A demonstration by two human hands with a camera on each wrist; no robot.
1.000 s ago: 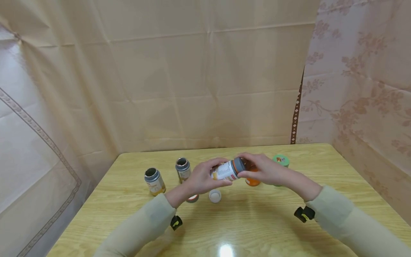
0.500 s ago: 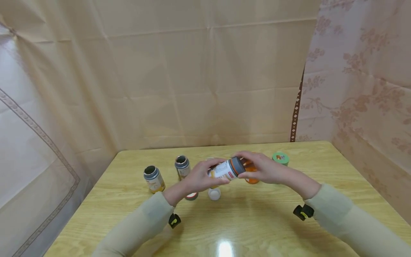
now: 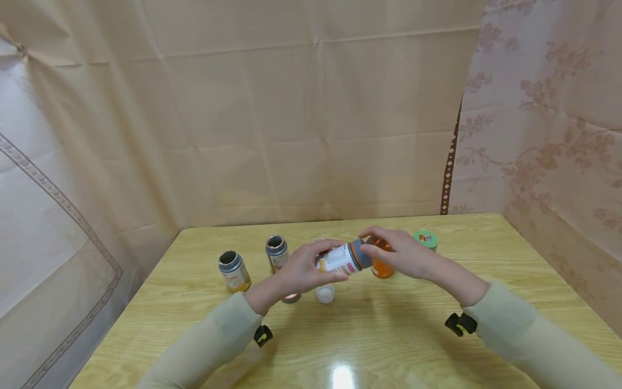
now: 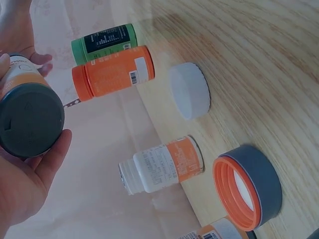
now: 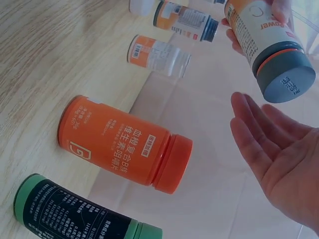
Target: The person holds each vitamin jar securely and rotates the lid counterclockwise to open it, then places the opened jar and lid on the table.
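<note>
My left hand [image 3: 301, 270] grips a supplement bottle [image 3: 335, 261] with a white and orange label, holding it tilted above the table. Its dark grey cap [image 5: 286, 74], with an orange ring at the edge, is on the bottle and points towards my right hand [image 3: 405, 254]. In the right wrist view the right hand's fingers [image 5: 249, 129] are spread and relaxed, a small gap away from the cap. The left wrist view shows the bottle's dark round base [image 4: 31, 119]. Behind the right hand stands an orange bottle [image 5: 122, 142] with its orange lid on.
A green-lidded bottle [image 3: 425, 240] is at the right. Two uncapped grey-necked bottles, one near [image 3: 234, 273] and one farther [image 3: 278, 255], stand at the left. A small uncapped bottle [image 4: 164, 167], a white cap [image 3: 325, 294] and a grey cap with orange lining [image 4: 249, 186] are on the table.
The right hand has let go of the grey cap and its fingers have opened away to the right. The left hand still holds the bottle in nearly the same place.
</note>
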